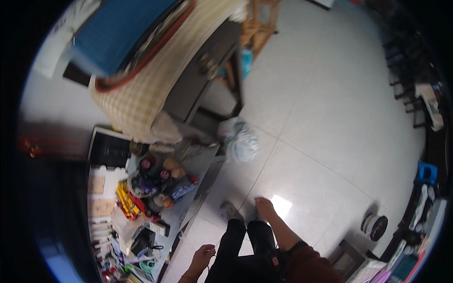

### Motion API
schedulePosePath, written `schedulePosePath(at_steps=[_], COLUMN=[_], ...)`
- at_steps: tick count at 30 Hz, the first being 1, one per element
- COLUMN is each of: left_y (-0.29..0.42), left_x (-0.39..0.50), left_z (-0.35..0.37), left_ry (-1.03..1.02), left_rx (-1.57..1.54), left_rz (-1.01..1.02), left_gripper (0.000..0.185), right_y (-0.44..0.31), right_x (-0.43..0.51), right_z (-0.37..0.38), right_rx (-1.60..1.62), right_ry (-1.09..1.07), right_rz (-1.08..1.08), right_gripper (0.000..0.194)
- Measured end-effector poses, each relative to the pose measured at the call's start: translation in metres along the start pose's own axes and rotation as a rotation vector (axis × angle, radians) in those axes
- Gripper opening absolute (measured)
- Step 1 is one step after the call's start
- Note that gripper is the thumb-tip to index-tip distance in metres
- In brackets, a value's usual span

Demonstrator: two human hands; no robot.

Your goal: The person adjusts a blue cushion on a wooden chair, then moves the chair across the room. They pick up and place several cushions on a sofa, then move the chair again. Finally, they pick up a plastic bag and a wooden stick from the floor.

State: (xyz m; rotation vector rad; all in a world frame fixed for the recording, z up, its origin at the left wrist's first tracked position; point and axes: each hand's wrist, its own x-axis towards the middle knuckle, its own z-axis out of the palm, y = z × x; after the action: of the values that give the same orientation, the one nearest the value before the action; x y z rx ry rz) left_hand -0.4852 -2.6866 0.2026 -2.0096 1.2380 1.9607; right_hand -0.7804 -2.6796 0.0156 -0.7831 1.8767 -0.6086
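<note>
Low in the view, my left hand (pixel 203 256) hangs beside my left leg, its fingers bent. A thin dark line runs close to its fingertips, and I cannot tell whether they grip it. My right hand (pixel 263 207) reaches forward over the tiled floor (pixel 304 141), above my right shoe, with its fingers curled and blurred. No held object shows there. Nearest to my left hand is a grey tabletop (pixel 170 226) crowded with small things. Among them are a yellow toy vehicle (pixel 126 201), a red toy car (pixel 141 205) and a light-coloured remote control (pixel 158 228).
A knotted plastic bag (pixel 240 141) sits on the floor by the table corner. Beyond it stands a dark wooden cabinet (pixel 191 85) under a yellow checked cloth (pixel 131 106). To the right are a round drum-shaped container (pixel 374 226) and a blue plastic stool (pixel 427 172).
</note>
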Motion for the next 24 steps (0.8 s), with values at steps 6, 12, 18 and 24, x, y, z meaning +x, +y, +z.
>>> schedulePosePath(at_steps=[6, 12, 18, 24], left_y=[0.071, 0.152, 0.195, 0.186], left_x=[-0.015, -0.025, -0.049, -0.101], left_z=[0.002, 0.029, 0.081, 0.138], left_ry=[-0.112, -0.302, -0.477, -0.681], left_rx=[0.116, 0.289, 0.475, 0.737], left_rz=[0.223, 0.405, 0.556, 0.584], left_gripper=[0.021, 0.018, 0.015, 0.015], right_y=[0.103, 0.131, 0.096, 0.031], right_x=[-0.204, -0.438, -0.59, -0.666], right_z=[-0.146, -0.171, 0.025, 0.18], right_rx=[0.036, 0.667, 0.656, 1.341], right_ry=[0.523, 1.067, 1.207, 1.252], right_rz=[0.447, 0.577, 1.087, 1.179], right_gripper=[0.02, 0.019, 0.019, 0.019])
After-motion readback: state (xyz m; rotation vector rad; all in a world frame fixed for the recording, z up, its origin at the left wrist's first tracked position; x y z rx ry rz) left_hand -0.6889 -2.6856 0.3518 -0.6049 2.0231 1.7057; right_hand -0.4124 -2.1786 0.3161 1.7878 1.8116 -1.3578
